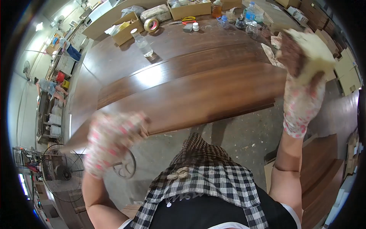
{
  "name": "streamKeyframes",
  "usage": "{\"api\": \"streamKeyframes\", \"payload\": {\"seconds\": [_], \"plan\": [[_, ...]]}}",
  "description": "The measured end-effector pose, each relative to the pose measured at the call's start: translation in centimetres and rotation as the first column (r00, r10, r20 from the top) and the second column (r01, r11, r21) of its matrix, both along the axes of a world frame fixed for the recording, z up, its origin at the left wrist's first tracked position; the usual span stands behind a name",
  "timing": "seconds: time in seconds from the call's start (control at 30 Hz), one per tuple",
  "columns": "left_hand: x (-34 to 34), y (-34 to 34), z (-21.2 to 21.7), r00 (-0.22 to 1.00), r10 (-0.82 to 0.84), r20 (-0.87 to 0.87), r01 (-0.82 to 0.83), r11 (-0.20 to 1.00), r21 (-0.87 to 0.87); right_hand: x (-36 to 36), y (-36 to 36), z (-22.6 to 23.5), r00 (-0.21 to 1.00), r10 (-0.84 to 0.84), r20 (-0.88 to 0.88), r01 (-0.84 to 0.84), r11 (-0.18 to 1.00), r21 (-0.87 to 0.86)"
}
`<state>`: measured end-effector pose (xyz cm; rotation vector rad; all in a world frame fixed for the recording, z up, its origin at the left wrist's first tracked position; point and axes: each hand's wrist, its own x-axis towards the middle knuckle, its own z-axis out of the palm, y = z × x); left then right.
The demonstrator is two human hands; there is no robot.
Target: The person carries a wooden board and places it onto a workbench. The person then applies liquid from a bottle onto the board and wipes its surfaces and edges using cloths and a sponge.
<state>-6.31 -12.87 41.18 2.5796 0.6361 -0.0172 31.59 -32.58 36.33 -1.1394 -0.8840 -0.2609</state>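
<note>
A long dark brown glossy wooden board (198,91) lies across the workbench in front of me. My left hand (110,139), in a floral work glove, rests at the board's near left edge, blurred, fingers curled on the edge. My right hand (303,80), in the same kind of glove, is raised at the board's right end and clutches a cream-coloured rag (314,51) stained brown.
A clear plastic bottle (142,42) stands on the far panel. Cardboard boxes (126,28), a tape roll (151,24), bottles and jars (249,17) crowd the back. A floor fan (63,171) stands at lower left. Brown panels (324,175) are stacked at lower right. People work far left.
</note>
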Motion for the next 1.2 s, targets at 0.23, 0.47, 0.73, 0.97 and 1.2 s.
{"api": "streamKeyframes", "payload": {"seconds": [0.23, 0.47, 0.73, 0.97, 1.2], "plan": [[9.3, 15.2, 4.4, 0.944, 0.035, 0.328, -0.301, 0.496, 0.814, 0.9, -1.2, -5.7, 0.894, -0.016, -0.449, 0.029, 0.999, 0.023], [18.2, 25.9, 3.8, 0.904, 0.324, 0.278, -0.427, 0.673, 0.604, -2.7, -0.8, -7.3, 0.774, 0.194, -0.603, -0.05, 0.968, 0.247], [21.7, 33.1, -3.9, 0.889, 0.223, 0.399, -0.44, 0.659, 0.61, -5.6, -2.7, -10.0, 0.733, -0.072, -0.676, 0.204, 0.972, 0.118], [22.0, 31.8, -12.6, 0.948, 0.254, 0.191, -0.316, 0.818, 0.482, -7.1, -2.3, -9.1, 0.699, -0.284, -0.656, 0.33, 0.942, -0.056], [21.7, 28.5, -17.4, 0.953, 0.301, -0.032, -0.286, 0.93, 0.231, -6.2, -0.8, -11.2, 0.711, -0.25, -0.658, 0.266, 0.961, -0.079]]}}
